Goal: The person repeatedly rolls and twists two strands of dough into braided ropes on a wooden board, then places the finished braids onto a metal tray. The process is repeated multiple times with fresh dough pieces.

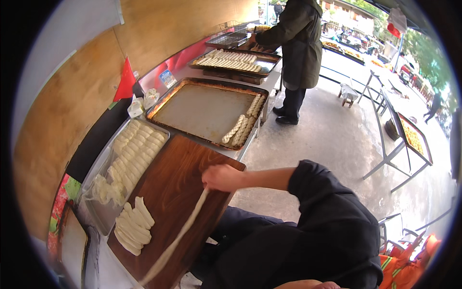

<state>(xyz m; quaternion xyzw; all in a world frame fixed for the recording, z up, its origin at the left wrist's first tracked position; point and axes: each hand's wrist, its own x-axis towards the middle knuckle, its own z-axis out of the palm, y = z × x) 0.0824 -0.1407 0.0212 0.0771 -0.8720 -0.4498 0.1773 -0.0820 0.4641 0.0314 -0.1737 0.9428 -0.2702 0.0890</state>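
My right hand (223, 177) grips one end of a long dough strand (187, 225) over the right edge of a brown wooden board (180, 166). The strand runs down across the board to the bottom rim of the picture. My left hand is out of view. A pile of flat dough strips (133, 225) lies on the board's lower left part. Beside the board is a metal tray (104, 216) holding rows of dough pieces (133, 155), partly under clear plastic film (104, 189).
Beyond the board sits a large baking tray (205, 108) with several braided dough twists (238, 128) at its right end. Farther back, another tray (267, 70) carries many twists. A person in a long dark coat (301, 47) stands there. A red flag (125, 81) is near the wall.
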